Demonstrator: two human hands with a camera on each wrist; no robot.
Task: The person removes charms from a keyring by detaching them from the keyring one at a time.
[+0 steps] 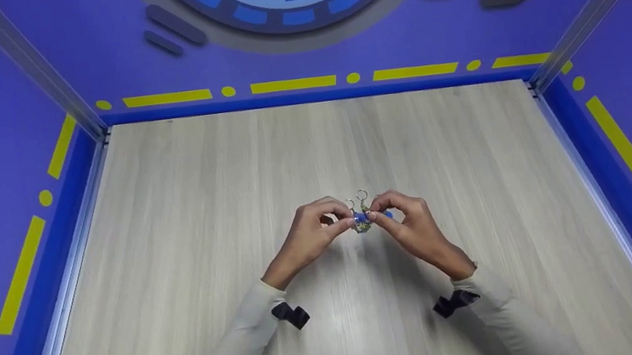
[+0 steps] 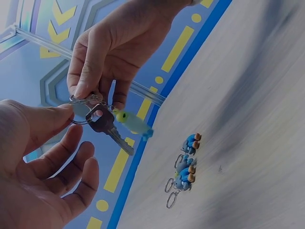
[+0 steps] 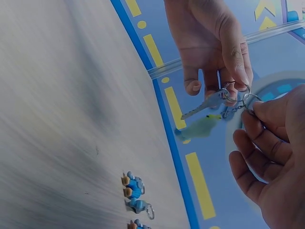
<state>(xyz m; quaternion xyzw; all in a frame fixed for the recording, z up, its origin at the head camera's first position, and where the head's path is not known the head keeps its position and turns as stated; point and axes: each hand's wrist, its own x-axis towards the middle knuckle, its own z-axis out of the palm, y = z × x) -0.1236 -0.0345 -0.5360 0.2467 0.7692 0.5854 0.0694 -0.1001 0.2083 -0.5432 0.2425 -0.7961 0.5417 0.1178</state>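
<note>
The left hand point(image 1: 312, 228) and right hand point(image 1: 408, 217) meet over the table, fingertips close together. In the left wrist view, the left thumb and forefinger pinch a metal split ring point(image 2: 76, 119). The right fingers pinch linked metal rings beside it. A key point(image 2: 108, 126) with a dark head hangs there, along with a pale green charm point(image 2: 134, 125) that has a yellowish end. In the right wrist view, the key point(image 3: 205, 105) and charm point(image 3: 200, 127) dangle between both hands. Fingers partly hide where the rings join.
Several small blue figurine keychains point(image 2: 185, 164) with brown feet and metal rings lie on the wooden table point(image 1: 199, 189) beneath the hands. In the head view, the hands partly cover them. Blue panels point(image 1: 274, 65) with yellow marks stand around the table, with metal posts at the back corners.
</note>
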